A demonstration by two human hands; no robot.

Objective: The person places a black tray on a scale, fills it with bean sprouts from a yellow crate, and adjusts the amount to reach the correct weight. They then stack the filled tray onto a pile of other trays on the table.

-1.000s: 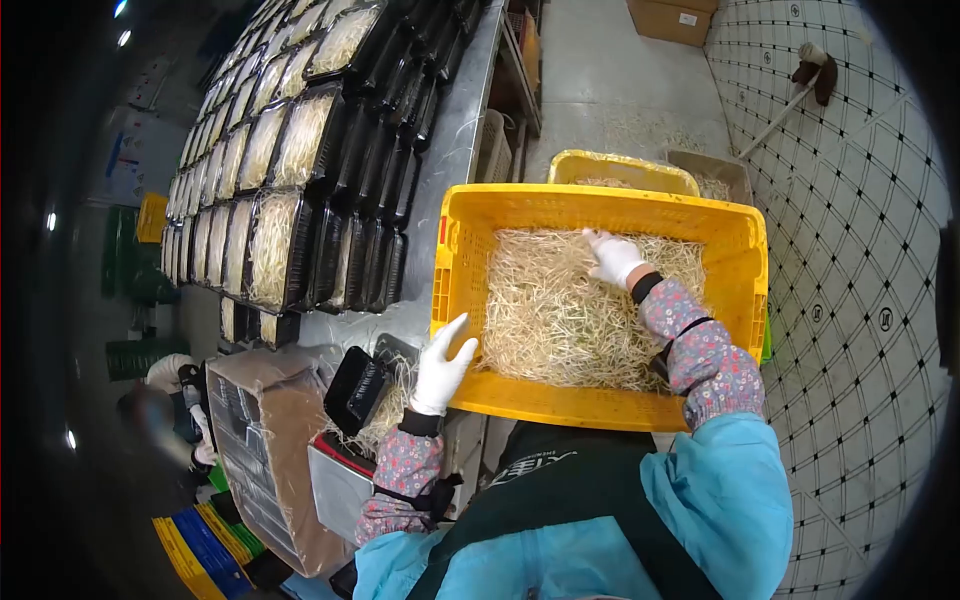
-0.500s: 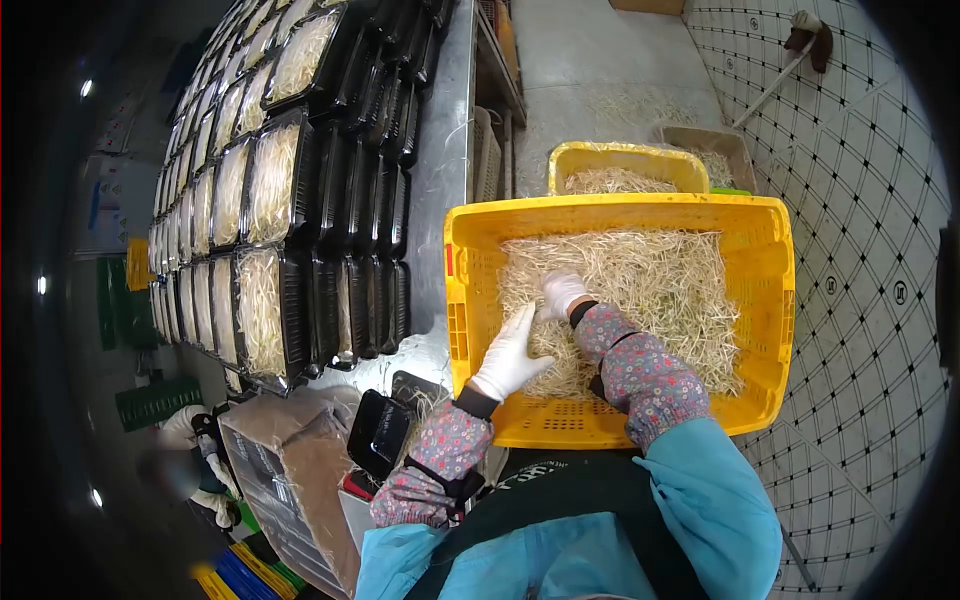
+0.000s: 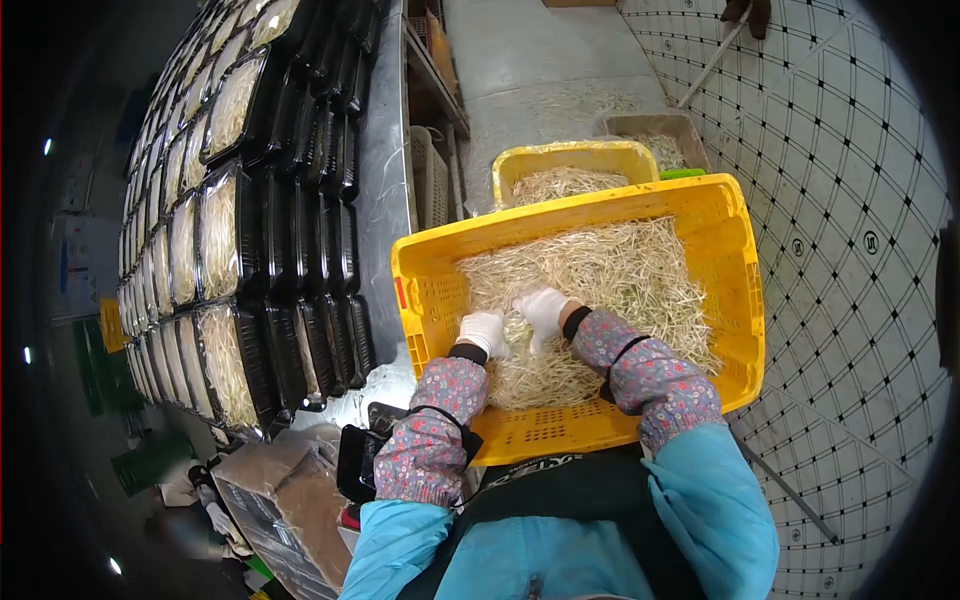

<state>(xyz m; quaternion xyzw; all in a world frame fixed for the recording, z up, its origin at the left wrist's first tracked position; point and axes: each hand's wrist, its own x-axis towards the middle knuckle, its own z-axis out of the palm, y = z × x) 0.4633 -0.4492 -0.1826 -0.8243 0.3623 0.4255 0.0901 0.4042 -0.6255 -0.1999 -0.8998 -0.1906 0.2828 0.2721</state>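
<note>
A big yellow plastic crate holds a deep layer of pale bean sprouts. Both hands wear white gloves and are down in the sprouts at the crate's left half. My left hand is closed on bean sprouts, its fingertips partly buried. Just to its right, my right hand curls downward around more bean sprouts, fingertips hidden among the strands. Patterned sleeve covers run up from both wrists.
Stacked black trays of wrapped sprouts fill the metal table at left. Beyond the crate stand a smaller yellow basket and a grey bin, both with sprouts. A cardboard box sits lower left; another person is behind it.
My left hand, spread open before, has gone down into the sprouts and closed. The right hand has turned, and both hands are side by side. The view has shifted, so the crate looks tilted.
</note>
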